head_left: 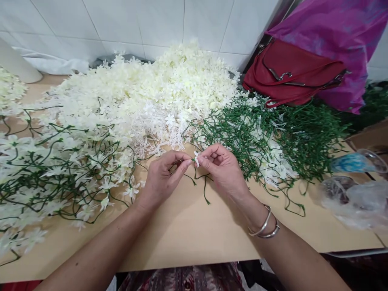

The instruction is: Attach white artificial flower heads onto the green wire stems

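My left hand [165, 173] pinches a green artificial flower stem near its tip, above the middle of the tabletop [188, 234]. Thumb and forefinger of my right hand [226, 169] close on a small white artificial flower [197, 159], which meets the stem between the two hands. Lower branches of green stem [206, 194] hang below my fingers. Just beyond lies a big heap of loose white and cream blossoms [151, 89]. To the right of my right hand spreads a pile of bare green stems [239, 141]. Left of my left hand lie stems bearing white flowers [66, 173].
A red handbag [297, 68] leans against a purple plastic bag [339, 44] at the back right. Near the right edge lie a blue-patterned clear cup [357, 162] and crumpled clear plastic [360, 202]. A white tiled wall [163, 20] closes off the back.
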The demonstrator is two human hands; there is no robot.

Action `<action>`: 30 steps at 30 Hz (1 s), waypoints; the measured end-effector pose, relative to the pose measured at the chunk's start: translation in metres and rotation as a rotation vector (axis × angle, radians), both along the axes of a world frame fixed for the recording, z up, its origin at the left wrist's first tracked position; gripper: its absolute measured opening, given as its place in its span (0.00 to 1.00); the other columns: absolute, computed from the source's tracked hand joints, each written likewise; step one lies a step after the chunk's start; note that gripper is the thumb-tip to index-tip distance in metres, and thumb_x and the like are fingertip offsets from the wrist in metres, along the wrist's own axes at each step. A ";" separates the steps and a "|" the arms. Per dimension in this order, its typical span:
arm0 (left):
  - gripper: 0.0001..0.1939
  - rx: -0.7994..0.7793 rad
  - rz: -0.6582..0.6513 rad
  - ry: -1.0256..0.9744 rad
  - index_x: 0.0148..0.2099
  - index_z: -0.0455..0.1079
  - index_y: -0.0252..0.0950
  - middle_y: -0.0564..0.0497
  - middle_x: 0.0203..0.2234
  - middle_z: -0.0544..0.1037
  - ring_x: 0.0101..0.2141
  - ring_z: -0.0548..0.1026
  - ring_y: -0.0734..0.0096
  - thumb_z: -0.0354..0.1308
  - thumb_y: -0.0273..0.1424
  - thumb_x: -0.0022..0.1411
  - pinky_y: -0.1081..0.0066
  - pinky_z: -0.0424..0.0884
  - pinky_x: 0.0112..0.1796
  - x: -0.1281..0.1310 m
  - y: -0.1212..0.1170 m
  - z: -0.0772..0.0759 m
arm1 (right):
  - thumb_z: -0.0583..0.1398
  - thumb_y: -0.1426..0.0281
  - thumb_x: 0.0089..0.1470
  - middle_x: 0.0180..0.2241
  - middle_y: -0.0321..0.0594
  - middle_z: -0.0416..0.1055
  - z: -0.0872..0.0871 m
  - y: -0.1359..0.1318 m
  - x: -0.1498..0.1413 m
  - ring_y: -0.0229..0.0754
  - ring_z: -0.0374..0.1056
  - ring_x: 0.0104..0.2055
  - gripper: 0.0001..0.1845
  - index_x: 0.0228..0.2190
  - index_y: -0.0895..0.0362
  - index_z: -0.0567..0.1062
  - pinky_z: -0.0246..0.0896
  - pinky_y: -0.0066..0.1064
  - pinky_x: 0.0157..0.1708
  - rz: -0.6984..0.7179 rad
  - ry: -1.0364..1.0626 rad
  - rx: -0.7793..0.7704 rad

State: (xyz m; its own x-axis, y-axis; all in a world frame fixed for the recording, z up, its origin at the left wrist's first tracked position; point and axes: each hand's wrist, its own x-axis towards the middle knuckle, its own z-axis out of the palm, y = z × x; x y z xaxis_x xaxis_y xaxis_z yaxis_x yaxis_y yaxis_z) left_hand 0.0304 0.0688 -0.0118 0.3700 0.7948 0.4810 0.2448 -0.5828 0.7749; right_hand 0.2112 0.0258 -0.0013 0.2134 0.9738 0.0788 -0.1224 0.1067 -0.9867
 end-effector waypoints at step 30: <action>0.05 -0.281 -0.062 -0.090 0.42 0.77 0.37 0.51 0.32 0.83 0.31 0.78 0.73 0.62 0.33 0.71 0.73 0.72 0.34 -0.003 -0.004 0.000 | 0.78 0.62 0.45 0.30 0.33 0.81 -0.007 0.000 0.000 0.34 0.74 0.30 0.15 0.32 0.53 0.83 0.72 0.26 0.35 0.108 0.185 -0.185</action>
State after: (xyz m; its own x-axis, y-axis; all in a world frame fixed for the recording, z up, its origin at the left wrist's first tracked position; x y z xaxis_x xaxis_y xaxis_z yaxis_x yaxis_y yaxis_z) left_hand 0.0276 0.0649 -0.0123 0.3879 0.8785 0.2790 0.1378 -0.3546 0.9248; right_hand 0.2116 0.0258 -0.0083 0.1021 0.9858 -0.1331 -0.3034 -0.0966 -0.9479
